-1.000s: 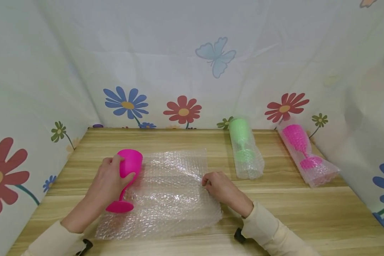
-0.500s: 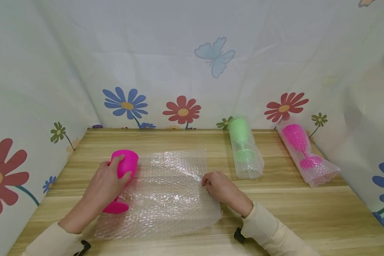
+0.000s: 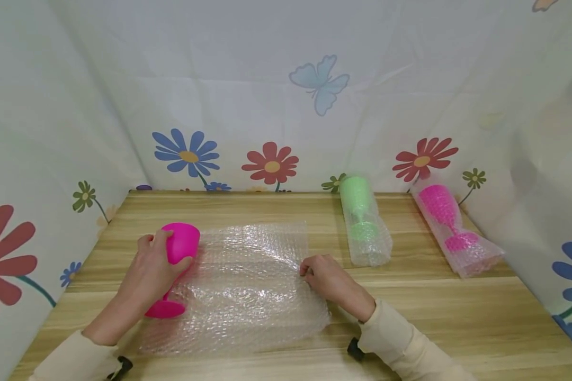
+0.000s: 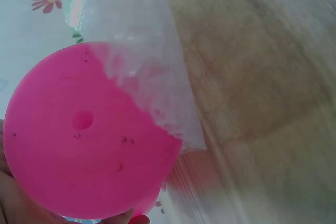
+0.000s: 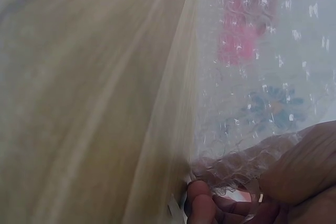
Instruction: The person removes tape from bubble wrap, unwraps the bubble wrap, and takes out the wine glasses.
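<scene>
My left hand [image 3: 145, 275] grips a bright pink plastic goblet [image 3: 183, 243] round its bowl, rim up and leaning slightly, at the left end of a clear piece of bubble wrap [image 3: 248, 296]. Seen from the left wrist, the goblet's round base [image 4: 84, 129] faces the camera, and bubble wrap [image 4: 152, 72] overlaps its upper right part. At the opposite end, my right hand [image 3: 331, 280] pinches the wrap's right edge between thumb and fingers. The right wrist view shows those fingers [image 5: 202, 203] low against the table, with bubble wrap [image 5: 236, 166] across them.
Toward the back right lie a light green goblet [image 3: 364, 222] and another pink goblet [image 3: 445, 217], each inside bubble wrap. The wood-grain table [image 3: 410, 317] meets a flower-printed cloth backdrop [image 3: 248, 106] at its back and sides.
My left hand has moved a little to the left with the pink goblet. The right hand and the bubble wrap have stayed nearly in place.
</scene>
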`<state>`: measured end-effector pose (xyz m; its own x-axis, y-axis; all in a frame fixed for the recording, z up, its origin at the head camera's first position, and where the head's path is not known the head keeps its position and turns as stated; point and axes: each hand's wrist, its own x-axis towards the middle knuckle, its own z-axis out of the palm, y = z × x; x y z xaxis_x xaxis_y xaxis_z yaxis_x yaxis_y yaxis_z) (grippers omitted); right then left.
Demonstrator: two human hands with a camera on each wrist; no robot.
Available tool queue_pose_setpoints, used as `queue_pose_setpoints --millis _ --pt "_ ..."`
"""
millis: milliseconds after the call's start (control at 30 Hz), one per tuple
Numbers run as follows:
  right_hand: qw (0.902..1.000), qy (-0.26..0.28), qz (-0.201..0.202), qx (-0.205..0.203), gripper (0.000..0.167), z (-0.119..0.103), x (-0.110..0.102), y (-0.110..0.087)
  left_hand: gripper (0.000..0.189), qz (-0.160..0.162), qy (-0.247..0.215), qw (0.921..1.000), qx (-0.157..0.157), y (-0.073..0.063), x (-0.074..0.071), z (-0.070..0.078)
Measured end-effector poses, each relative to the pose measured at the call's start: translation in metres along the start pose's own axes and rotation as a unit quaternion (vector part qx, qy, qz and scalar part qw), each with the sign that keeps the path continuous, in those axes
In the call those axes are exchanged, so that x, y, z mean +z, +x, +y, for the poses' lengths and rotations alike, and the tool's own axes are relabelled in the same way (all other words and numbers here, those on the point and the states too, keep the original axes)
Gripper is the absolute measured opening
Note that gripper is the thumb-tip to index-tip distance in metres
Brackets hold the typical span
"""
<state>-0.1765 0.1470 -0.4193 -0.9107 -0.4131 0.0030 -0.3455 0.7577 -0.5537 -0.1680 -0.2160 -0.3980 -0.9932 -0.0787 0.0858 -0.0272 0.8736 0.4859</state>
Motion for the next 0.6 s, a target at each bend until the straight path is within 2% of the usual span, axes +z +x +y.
queue_pose_setpoints --millis 433,600 --pt "1.0000 0.002 0.003 0.002 0.014 -0.0002 -0.0012 0.0000 0.082 -0.001 -0.014 0.9995 -0.028 0.0005 0.0029 -0.0059" --pt "1.0000 0.004 -0.001 0.001 0.014 0.0003 -0.0015 0.0001 0.085 0.002 -0.007 0.9997 -0.024 0.0000 0.0034 -0.0102"
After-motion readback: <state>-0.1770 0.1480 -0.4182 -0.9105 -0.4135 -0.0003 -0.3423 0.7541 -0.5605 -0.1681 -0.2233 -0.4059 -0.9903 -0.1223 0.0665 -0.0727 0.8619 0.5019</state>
